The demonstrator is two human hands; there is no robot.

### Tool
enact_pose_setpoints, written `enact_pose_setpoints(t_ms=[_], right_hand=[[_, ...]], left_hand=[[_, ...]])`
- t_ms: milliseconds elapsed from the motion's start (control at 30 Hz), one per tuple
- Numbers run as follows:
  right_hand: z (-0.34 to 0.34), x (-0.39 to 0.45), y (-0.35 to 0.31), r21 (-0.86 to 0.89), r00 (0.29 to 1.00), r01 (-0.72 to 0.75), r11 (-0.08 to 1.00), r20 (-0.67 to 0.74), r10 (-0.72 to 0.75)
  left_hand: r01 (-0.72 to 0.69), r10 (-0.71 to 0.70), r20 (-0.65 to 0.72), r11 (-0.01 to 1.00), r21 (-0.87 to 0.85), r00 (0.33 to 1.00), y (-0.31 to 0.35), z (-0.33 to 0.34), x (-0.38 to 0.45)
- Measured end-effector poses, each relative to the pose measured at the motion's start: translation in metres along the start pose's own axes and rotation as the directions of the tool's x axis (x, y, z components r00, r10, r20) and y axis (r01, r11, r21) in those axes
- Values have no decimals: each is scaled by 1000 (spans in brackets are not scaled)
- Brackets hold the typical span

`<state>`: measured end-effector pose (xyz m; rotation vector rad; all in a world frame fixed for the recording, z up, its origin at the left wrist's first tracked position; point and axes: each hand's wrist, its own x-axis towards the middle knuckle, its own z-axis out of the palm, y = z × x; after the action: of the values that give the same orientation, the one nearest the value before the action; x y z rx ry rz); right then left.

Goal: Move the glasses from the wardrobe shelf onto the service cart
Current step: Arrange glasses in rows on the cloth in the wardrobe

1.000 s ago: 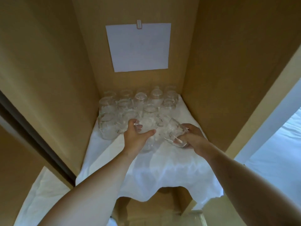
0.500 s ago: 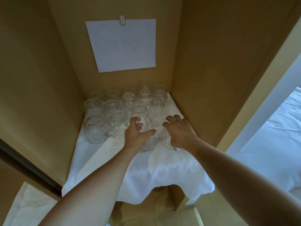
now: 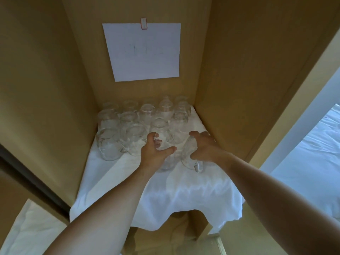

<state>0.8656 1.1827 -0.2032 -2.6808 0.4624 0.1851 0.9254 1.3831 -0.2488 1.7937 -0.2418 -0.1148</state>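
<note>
Wardrobe shelf, white-clothed: left hand gripping front glass, right hand gripping tilted glass; remaining glasses beyond. Pick-up step; next, lifting clear toward unseen cart.

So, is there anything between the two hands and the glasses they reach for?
Nothing visible. The left hand already grips a front glass, and the right hand curls round another glass beside it on the white cloth.
</note>
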Motion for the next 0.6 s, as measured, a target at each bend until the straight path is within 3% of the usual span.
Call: enact_pose_setpoints(t_ms=[133,333,600], right_hand=[[-8,10,5,298,991,-76,951,-82,105],[-12,28,0,284,959,-92,954,-231,161],[-20,52,3,316,950,-78,946,-265,167]], left_hand=[[-4,4,-1,1000,9,1000,2,0,-1],[4,-4,3,1000,24,1000,4,0,-2],[16,-16,8,999,34,1000,6,3,1]])
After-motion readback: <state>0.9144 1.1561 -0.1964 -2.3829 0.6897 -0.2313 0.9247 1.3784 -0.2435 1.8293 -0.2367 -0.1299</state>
